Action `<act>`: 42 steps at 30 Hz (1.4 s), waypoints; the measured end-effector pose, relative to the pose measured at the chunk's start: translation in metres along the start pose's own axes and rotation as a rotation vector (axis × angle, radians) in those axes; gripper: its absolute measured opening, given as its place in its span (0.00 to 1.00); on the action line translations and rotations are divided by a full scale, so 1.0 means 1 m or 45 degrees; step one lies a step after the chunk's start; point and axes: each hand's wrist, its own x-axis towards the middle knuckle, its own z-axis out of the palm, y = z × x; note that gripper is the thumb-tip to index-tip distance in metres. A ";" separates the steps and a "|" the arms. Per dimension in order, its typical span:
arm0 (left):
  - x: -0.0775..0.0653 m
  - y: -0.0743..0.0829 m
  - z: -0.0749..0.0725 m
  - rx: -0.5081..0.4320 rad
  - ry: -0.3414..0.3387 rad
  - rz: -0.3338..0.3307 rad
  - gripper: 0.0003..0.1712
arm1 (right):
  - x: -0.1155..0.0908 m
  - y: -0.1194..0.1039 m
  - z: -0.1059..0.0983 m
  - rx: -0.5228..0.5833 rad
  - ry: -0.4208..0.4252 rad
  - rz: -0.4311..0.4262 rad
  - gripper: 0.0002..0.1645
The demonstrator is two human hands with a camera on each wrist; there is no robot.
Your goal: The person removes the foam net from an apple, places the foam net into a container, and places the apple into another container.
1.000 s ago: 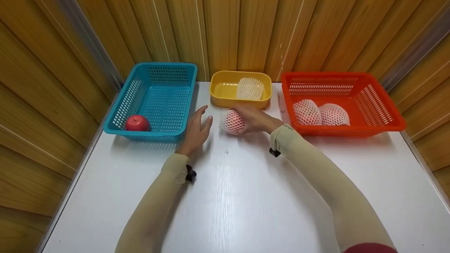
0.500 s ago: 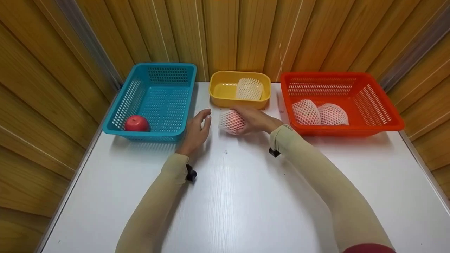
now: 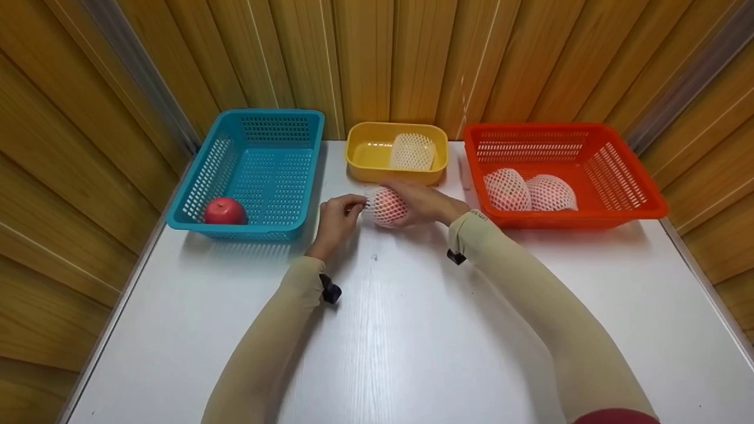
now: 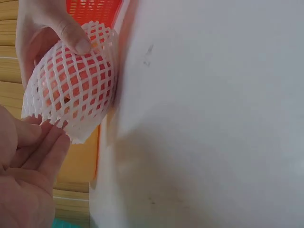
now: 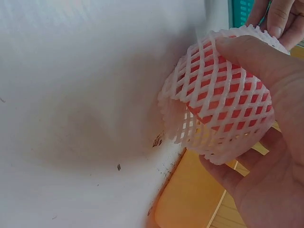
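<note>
A red apple [image 4: 71, 80] sits inside a white foam net sleeve [image 5: 223, 90], close over the white table in front of the yellow tub. My right hand [image 3: 424, 203] grips the netted apple from its right side, thumb across the mesh. On the other side, my left hand [image 3: 339, 221] pinches the open edge of the foam net between thumb and fingers, as the left wrist view shows. In the right wrist view the net's near end gapes open past the fruit.
A teal basket [image 3: 318, 171] at the left holds one bare red apple [image 3: 225, 211]. The yellow tub [image 3: 368, 156] at the back contains a loose foam net [image 3: 412, 152]. In the red basket [image 3: 618, 215] at the right lie two netted apples [image 3: 506, 189]. Wooden panels [image 3: 365, 59] wall the table.
My left hand has moved right to the foam net, its fingers closing from spread to a pinch on the edge. The right hand keeps its hold on the apple. The head view has shifted slightly.
</note>
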 end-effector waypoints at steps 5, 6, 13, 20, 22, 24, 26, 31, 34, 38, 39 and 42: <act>0.000 0.002 0.005 -0.097 0.063 0.012 0.10 | -0.002 0.001 -0.002 -0.041 -0.002 -0.022 0.58; 0.000 0.003 0.006 -0.110 0.070 0.013 0.10 | -0.003 0.001 -0.003 -0.051 -0.001 -0.034 0.58; -0.001 0.004 0.012 -0.126 0.013 0.010 0.14 | -0.010 0.000 -0.014 -0.043 -0.027 -0.013 0.61; -0.003 0.003 0.014 -0.141 -0.108 0.097 0.24 | -0.023 0.002 -0.029 -0.046 -0.049 0.053 0.63; -0.003 0.003 0.015 -0.129 -0.114 0.115 0.27 | -0.027 0.003 -0.031 -0.058 -0.043 0.059 0.63; -0.002 0.003 0.016 -0.110 -0.124 0.120 0.29 | -0.029 0.005 -0.033 -0.059 -0.036 0.059 0.63; -0.002 0.004 0.017 -0.089 -0.138 0.119 0.31 | -0.032 0.005 -0.035 -0.065 -0.029 0.047 0.64; 0.000 0.006 0.022 -0.093 -0.182 0.127 0.36 | -0.038 0.005 -0.039 -0.074 -0.012 0.072 0.65; 0.000 0.008 0.026 -0.124 -0.224 0.116 0.40 | -0.044 0.005 -0.043 -0.065 -0.003 0.106 0.66; 0.001 0.009 0.031 -0.099 -0.276 0.094 0.47 | -0.052 0.005 -0.046 -0.050 0.009 0.134 0.67; 0.001 0.010 0.032 -0.090 -0.282 0.092 0.48 | -0.055 0.005 -0.046 -0.042 0.013 0.140 0.67; 0.003 0.010 0.036 -0.052 -0.279 0.106 0.51 | -0.060 0.005 -0.046 -0.024 0.027 0.170 0.66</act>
